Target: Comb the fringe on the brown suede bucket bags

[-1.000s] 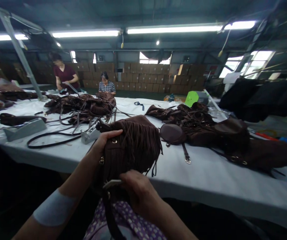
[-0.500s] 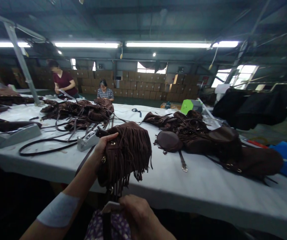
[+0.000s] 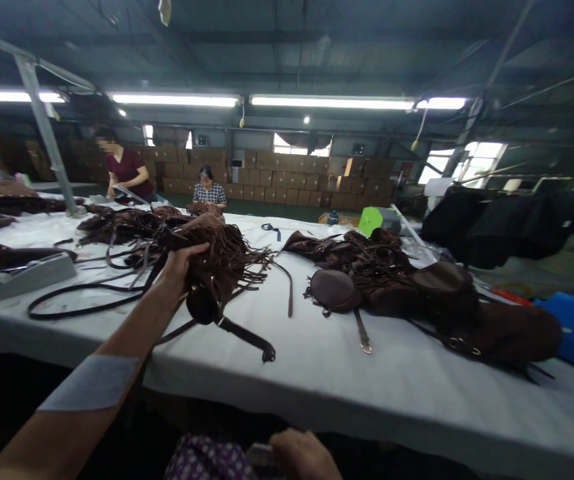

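Observation:
My left hand (image 3: 179,267) grips a dark brown fringed bag (image 3: 217,263) by its upper edge, thumb on top. The bag is tilted above the table, its fringe swung out to the right. From its lower end a strap (image 3: 247,339) sticks out toward the front edge. My right hand (image 3: 307,453) is low at the bottom of the view, below the table edge, with its fingers curled. Beside its fingers shows a pale flat thing (image 3: 264,455), blurred and partly cut off. Purple dotted cloth (image 3: 209,459) lies just left of it.
On the white table (image 3: 317,373) more brown bags (image 3: 391,273) are heaped to the right, and another heap (image 3: 117,223) lies at the back left. A grey metal holder (image 3: 29,275) stands at left. Two people (image 3: 129,170) work across the table. A post (image 3: 49,137) rises at left.
My left hand has moved the bag forward and left, away from my body, and the bag has turned. My right hand has dropped lower, apart from the bag.

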Action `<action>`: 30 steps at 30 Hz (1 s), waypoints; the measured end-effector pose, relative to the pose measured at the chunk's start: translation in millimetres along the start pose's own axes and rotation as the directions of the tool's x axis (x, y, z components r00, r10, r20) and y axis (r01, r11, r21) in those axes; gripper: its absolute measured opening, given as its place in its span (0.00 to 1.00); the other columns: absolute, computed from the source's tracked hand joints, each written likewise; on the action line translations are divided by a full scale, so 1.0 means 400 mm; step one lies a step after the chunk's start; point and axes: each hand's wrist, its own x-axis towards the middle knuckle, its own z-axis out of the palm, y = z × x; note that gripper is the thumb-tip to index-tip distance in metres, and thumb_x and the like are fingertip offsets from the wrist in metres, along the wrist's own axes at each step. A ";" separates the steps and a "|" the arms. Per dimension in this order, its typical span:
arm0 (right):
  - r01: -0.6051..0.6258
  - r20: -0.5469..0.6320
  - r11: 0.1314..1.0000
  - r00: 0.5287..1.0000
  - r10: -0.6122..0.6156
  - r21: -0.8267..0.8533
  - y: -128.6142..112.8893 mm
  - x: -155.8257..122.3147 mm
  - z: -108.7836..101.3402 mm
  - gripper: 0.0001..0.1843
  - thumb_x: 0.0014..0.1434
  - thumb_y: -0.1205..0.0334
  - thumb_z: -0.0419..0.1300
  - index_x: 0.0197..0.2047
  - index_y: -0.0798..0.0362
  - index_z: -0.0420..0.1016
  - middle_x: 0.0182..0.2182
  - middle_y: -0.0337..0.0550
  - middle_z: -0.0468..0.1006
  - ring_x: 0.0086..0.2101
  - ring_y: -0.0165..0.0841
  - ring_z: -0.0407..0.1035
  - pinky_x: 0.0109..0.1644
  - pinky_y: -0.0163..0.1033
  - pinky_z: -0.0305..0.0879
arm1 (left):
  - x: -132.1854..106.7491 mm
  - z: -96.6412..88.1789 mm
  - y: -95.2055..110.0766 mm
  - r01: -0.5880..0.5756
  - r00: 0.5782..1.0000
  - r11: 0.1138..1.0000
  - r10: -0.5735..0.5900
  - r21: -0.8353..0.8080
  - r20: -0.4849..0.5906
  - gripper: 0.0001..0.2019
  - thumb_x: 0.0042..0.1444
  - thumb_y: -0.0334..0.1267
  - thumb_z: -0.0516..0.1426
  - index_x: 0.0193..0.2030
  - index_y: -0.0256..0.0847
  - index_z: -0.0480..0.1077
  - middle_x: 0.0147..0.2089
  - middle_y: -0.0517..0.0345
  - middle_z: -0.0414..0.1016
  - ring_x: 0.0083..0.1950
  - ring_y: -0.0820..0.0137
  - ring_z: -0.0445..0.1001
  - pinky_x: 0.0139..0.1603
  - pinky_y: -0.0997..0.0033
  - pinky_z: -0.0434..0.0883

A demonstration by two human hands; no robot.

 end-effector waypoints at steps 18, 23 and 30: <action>0.197 0.059 0.930 0.980 -0.188 -0.310 -0.123 0.310 -0.175 0.15 0.59 0.75 0.52 0.46 0.50 0.68 0.36 0.42 0.71 0.39 0.35 0.60 0.43 0.40 0.53 | -0.143 0.113 0.052 0.314 0.925 0.935 -0.340 0.165 0.169 0.08 0.45 0.33 0.64 0.32 0.31 0.76 0.25 0.50 0.78 0.23 0.65 0.76 0.24 0.71 0.75; 0.327 0.372 0.895 0.905 -0.205 -0.303 -0.034 0.173 0.019 0.05 0.60 0.66 0.55 0.40 0.49 0.69 0.33 0.40 0.72 0.36 0.35 0.63 0.43 0.41 0.55 | -0.114 0.108 0.098 0.325 0.944 0.943 -0.319 -0.074 0.085 0.09 0.55 0.32 0.56 0.36 0.28 0.75 0.25 0.48 0.78 0.23 0.64 0.77 0.25 0.68 0.77; 0.057 -0.097 0.997 0.993 -0.061 -0.050 -0.013 0.142 -0.107 0.15 0.59 0.76 0.48 0.42 0.50 0.68 0.35 0.42 0.71 0.36 0.33 0.64 0.39 0.38 0.57 | -0.112 0.088 0.077 0.310 0.941 0.950 -0.310 0.017 0.136 0.10 0.48 0.29 0.62 0.39 0.30 0.76 0.29 0.47 0.80 0.27 0.59 0.79 0.27 0.66 0.78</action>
